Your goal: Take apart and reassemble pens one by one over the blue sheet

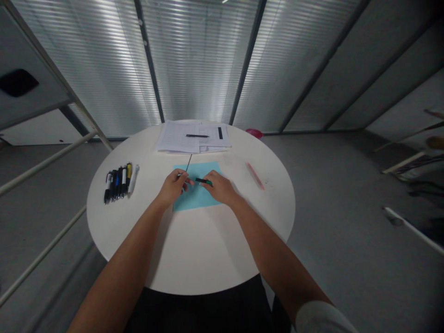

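Observation:
Over the light blue sheet (197,200), my left hand (172,187) pinches a thin dark pen refill (189,163) that slants up and away from the fingers. A small pale piece shows at those fingertips, too small to name. My right hand (219,186), closed, grips a short black-and-green pen part (203,181) whose black end points at the left hand. The two hands are close together but apart. Part of the green end is hidden by the right fingers.
A row of several pens (120,182) lies on the left of the round white table (194,259). A pink pen-shaped object (255,175) lies to the right. Papers (178,136) with a black pen (197,136) are at the back. A metal frame (45,162) stands left.

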Motion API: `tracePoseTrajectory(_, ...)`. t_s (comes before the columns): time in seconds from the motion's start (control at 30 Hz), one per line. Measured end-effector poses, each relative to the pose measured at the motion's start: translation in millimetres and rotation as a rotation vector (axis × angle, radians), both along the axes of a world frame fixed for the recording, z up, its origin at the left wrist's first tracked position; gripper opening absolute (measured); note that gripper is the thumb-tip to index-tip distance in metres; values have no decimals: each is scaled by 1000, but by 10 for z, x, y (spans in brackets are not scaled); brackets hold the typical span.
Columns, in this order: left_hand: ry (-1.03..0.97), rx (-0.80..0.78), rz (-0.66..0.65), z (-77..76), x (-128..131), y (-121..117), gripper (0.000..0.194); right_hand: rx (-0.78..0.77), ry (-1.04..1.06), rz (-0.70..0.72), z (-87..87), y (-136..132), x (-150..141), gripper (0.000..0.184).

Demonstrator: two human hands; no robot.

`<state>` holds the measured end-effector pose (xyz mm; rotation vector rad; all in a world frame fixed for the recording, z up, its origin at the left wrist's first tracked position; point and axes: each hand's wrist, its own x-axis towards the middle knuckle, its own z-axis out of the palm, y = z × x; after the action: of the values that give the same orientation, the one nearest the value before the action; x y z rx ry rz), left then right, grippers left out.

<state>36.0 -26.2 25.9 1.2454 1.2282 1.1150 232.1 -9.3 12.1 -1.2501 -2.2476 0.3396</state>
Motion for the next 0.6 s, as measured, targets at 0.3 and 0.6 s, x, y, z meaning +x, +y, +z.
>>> tracePoseTrajectory(0.3,-51,-24,-84,61,61,-66,28,-203,402,62,98,-54,-109,25)
tracePoseTrajectory(0.6,-8,43,-186,22,72,-90,30,-238,475,94,137,-80,-125,21)
